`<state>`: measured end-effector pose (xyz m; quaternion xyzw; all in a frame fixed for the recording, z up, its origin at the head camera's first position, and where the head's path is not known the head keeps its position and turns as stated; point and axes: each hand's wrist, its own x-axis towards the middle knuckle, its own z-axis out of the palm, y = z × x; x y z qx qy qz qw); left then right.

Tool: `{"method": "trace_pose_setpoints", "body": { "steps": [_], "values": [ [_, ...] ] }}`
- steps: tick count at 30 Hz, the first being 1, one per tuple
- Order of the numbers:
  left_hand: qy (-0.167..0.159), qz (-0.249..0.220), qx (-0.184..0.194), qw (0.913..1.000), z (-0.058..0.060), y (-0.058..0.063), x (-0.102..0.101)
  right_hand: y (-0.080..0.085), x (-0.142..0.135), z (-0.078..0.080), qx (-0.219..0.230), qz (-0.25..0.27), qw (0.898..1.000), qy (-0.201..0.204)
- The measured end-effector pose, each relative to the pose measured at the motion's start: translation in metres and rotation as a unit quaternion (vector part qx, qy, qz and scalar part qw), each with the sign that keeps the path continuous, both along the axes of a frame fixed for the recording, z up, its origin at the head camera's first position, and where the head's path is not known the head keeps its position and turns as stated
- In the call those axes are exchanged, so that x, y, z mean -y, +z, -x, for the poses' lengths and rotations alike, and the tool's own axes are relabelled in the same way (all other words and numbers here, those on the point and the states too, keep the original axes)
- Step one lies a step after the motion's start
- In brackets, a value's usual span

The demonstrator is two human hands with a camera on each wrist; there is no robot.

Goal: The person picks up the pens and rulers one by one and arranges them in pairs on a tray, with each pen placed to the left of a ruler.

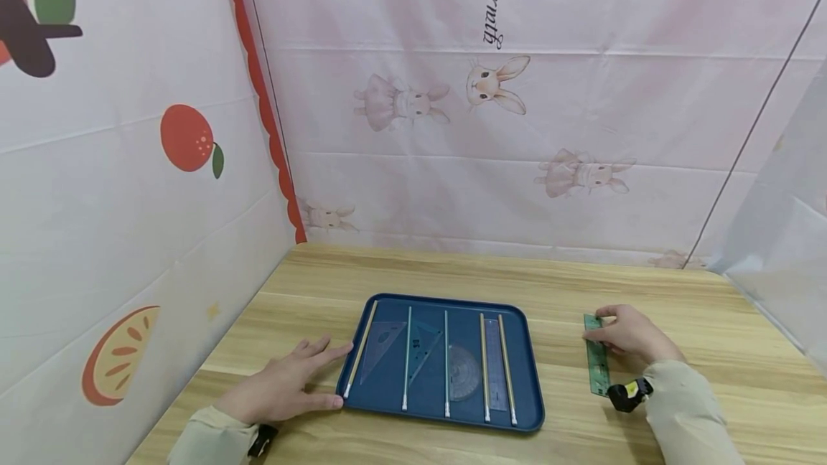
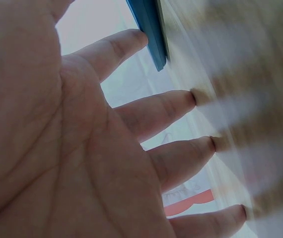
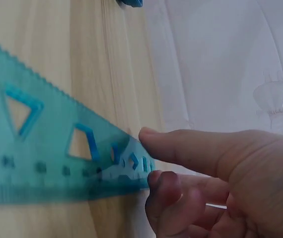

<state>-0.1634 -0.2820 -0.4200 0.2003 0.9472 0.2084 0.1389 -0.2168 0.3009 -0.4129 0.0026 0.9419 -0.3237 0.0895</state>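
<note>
A green see-through ruler (image 1: 597,368) with cut-out shapes is at the right of the table. My right hand (image 1: 629,332) pinches its far end between thumb and fingers. In the right wrist view the ruler (image 3: 57,134) reaches leftward from the fingertips. My left hand (image 1: 281,382) is spread beside the dark blue tray (image 1: 426,395), with a finger and the thumb at its left rim. The other left fingertips touch the table in the left wrist view. Inside the tray lie a purplish set square (image 1: 380,346), a green set square (image 1: 423,346), a clear protractor (image 1: 463,373) and a purple ruler (image 1: 495,364).
Several pencils (image 1: 446,372) lie lengthwise in the tray, between and beside the drawing tools. The wooden table (image 1: 562,285) meets a pink rabbit-print curtain (image 1: 452,199) at the back and a fruit-print sheet (image 1: 194,235) on the left. Each wrist wears a black strap.
</note>
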Motion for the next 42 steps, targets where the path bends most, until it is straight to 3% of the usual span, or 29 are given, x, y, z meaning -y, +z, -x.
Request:
{"method": "trace_pose_setpoints", "body": {
  "steps": [19,42],
  "values": [
    [0.003,0.002,0.003,1.0000,0.000,0.001,0.000,0.003,0.000,-0.001,0.001,-0.027,1.000,0.005],
    [-0.001,0.006,0.001,1.0000,0.000,0.002,0.000,0.003,0.003,-0.001,0.007,0.067,0.998,0.003]
  ]
}}
